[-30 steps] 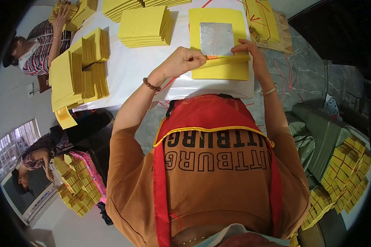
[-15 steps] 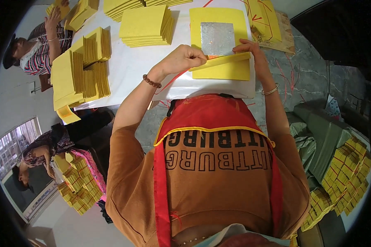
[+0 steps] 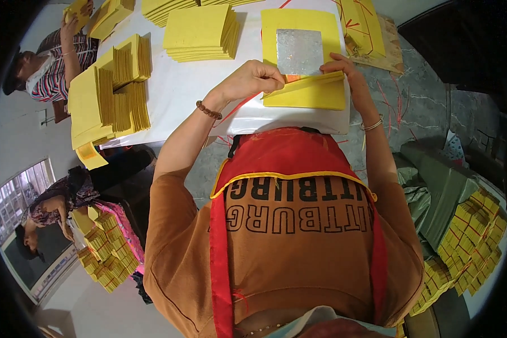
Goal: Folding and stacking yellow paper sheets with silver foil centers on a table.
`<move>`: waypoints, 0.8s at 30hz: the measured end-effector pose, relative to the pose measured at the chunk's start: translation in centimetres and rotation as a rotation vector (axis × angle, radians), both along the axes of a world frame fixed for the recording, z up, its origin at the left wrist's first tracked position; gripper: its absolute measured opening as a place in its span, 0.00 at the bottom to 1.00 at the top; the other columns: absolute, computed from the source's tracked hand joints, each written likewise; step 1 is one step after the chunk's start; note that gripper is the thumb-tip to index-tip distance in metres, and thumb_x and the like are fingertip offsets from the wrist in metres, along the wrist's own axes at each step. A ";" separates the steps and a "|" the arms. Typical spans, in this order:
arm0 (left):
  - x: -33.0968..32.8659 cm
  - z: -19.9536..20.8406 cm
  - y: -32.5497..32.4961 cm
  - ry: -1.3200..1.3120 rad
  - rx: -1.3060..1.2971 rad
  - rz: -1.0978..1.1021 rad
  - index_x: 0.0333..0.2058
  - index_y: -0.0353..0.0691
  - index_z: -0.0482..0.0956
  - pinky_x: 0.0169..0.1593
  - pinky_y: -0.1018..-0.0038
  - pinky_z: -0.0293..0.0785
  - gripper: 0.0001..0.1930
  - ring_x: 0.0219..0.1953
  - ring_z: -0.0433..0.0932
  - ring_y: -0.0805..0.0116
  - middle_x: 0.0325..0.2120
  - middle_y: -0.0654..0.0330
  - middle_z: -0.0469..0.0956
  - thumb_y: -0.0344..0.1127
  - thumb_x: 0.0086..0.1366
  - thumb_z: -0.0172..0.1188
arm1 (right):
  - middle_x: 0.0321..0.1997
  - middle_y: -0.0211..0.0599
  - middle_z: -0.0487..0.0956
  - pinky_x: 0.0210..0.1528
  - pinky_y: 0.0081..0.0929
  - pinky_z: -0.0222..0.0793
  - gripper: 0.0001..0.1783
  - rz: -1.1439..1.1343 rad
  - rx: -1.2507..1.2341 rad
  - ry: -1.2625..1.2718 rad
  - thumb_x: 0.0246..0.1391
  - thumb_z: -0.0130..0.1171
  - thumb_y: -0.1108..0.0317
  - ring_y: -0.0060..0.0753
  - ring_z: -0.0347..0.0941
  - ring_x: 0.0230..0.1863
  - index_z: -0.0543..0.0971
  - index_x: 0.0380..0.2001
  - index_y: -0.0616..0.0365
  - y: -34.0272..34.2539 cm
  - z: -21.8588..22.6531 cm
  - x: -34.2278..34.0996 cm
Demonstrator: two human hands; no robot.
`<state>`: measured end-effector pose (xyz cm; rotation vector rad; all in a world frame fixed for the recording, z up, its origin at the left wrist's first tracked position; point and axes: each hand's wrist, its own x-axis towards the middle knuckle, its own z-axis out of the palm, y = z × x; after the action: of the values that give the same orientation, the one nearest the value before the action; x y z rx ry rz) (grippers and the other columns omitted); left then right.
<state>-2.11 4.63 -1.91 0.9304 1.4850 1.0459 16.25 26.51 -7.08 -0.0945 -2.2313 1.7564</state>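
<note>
At the table's near edge lies a yellow paper sheet (image 3: 304, 99) with a square of silver foil (image 3: 299, 52) on it. A narrow near strip of the paper is folded up across its width, and a bit of orange shows between the strip and the foil. My left hand (image 3: 250, 80) is closed in a pinch on the strip's left end. On the right, my right hand (image 3: 352, 78) curls round the strip's other end, its fingertips beside the foil's lower right corner; its thumb is hidden.
A stack of yellow paper (image 3: 200, 34) sits beyond my left hand on the white table (image 3: 174, 90). Folded stacks (image 3: 110, 93) line the left side, where a person in stripes (image 3: 59, 65) handles yellow paper. Another person (image 3: 56, 208) bends near yellow bundles (image 3: 110, 253). More tied bundles (image 3: 470, 242) lie right.
The folded strip has shifted slightly and stands up a little more under my fingers. Both hands keep nearly the same place. The person in stripes has lifted a yellow piece.
</note>
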 end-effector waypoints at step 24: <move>3.6 -0.2 -0.3 1.147 0.517 -0.055 0.38 0.40 0.75 0.38 0.68 0.71 0.17 0.37 0.73 0.61 0.34 0.59 0.75 0.43 0.53 0.63 | 0.54 0.26 0.73 0.67 0.36 0.43 0.19 0.090 0.051 -0.058 0.46 0.60 0.64 0.39 0.49 0.67 0.78 0.45 0.50 -0.1 1.1 0.3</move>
<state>1.50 4.38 -2.16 2.1596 2.0830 0.8801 16.57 26.38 -6.01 -0.0349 -2.3551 1.7620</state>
